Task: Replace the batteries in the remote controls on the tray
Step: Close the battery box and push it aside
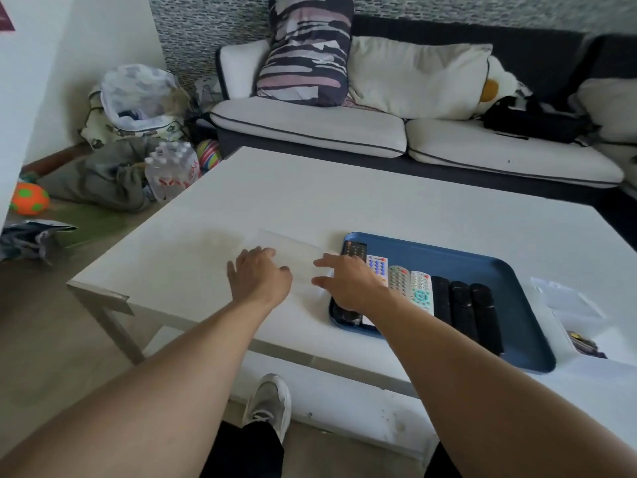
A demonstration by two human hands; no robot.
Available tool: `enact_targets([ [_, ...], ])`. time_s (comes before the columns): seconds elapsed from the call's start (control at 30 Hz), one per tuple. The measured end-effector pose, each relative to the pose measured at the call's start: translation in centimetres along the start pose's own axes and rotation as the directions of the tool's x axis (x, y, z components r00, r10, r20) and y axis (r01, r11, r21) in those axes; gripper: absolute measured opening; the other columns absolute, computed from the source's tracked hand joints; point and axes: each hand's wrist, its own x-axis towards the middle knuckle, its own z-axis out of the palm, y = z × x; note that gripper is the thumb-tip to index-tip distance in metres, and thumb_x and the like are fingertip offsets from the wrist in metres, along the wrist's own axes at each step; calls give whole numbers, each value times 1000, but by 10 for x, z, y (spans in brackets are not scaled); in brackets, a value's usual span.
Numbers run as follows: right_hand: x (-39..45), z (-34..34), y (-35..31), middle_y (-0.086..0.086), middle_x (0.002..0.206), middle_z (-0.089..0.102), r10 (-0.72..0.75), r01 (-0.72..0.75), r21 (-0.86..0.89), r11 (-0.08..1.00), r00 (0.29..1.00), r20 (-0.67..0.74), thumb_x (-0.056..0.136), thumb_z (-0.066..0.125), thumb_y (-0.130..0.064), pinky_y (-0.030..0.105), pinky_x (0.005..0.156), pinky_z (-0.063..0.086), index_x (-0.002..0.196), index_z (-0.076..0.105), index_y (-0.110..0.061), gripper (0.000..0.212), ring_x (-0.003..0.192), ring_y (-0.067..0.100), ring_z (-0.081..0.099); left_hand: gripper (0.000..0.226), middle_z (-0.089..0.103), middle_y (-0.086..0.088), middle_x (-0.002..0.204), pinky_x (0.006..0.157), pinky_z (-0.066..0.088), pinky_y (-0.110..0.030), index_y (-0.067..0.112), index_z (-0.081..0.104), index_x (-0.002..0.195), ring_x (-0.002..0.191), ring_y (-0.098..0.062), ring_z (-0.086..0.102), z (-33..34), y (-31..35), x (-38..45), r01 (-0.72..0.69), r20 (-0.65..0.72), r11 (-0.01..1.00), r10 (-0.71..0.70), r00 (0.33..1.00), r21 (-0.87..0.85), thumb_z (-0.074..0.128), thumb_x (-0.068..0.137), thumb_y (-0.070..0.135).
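Note:
A blue tray (448, 257) lies on the white table (310, 194) and holds several remote controls in a row: a black remote (355, 250) at the left end, a white one with blue buttons (378, 267), a grey one (399, 279), a white one with teal keys (421, 292) and three black ones (462, 305). Just left of the tray sits a clear plastic box (296, 257), faint against the table. My left hand (258, 274) grips its left side with bent fingers. My right hand (348, 284) holds its right side between thumb and fingers, covering part of the tray's left remotes.
Right of the tray lie more clear plastic containers (565, 298), one with small dark items (584, 343). A sofa (310, 125) with cushions runs behind the table. Bags, a pack of water bottles (169, 170) and balls clutter the floor at the left. My shoe (269, 405) shows under the table edge.

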Motion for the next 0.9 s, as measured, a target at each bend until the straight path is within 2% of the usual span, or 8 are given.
enact_targets([
  [0.1,-14,-25,14,0,120,68,-62,66,29,997,988,-144,97,59,-36,38,92,52,127,65,-33,31,111,22,62,46,46,-6,152,126,1,-46,16,54,140,153,-27,18,10,25,-1,-59,-121,994,48,991,-90,61,95,22],
  [0.23,-37,-81,67,-2,126,64,9,19,64,998,911,-413,98,54,-24,34,85,51,124,67,-29,29,110,18,58,33,60,-5,137,120,25,-37,13,63,125,144,-26,35,32,93,-11,-318,-215,900,262,941,-298,63,93,17],
  [0.3,-53,-104,109,-3,128,62,130,-105,79,991,836,-533,97,55,-27,33,86,46,122,66,-31,28,120,17,49,30,61,1,131,110,38,-31,18,65,121,135,-19,46,45,128,-25,-380,-162,839,344,925,-389,64,92,23],
  [0.43,-95,-140,209,1,135,56,403,-488,104,867,561,-724,97,53,-30,38,102,33,125,63,-30,30,129,24,39,38,56,7,135,103,43,-29,26,60,127,128,-12,49,86,192,-63,-429,79,792,508,858,-435,67,92,36],
  [0.53,-124,-147,268,5,137,56,619,-670,211,712,456,-639,99,46,-39,42,102,32,133,57,-28,37,129,28,39,47,55,8,139,100,39,-26,29,57,131,131,-12,47,116,224,-92,-480,216,768,600,770,-424,69,88,43],
  [0.67,-147,-143,307,6,132,62,732,-726,268,633,448,-513,97,51,-44,40,100,35,139,52,-27,45,129,27,45,65,48,-4,149,116,29,-32,22,52,140,147,-19,30,146,256,-128,-552,307,718,687,659,-424,74,85,48],
  [0.8,-149,-139,321,6,136,60,787,-616,489,617,479,-389,95,57,-35,39,103,44,140,54,-22,47,124,28,54,98,39,-8,158,121,21,-39,16,36,153,152,-27,18,164,278,-152,-575,360,742,671,648,-346,74,77,64],
  [0.9,-153,-138,324,3,133,61,794,-449,697,560,532,-295,96,59,-19,29,81,48,144,50,-16,49,109,24,59,118,23,-11,165,123,14,-40,14,14,159,154,-28,10,174,285,-158,-579,424,760,648,633,-296,76,73,66],
])
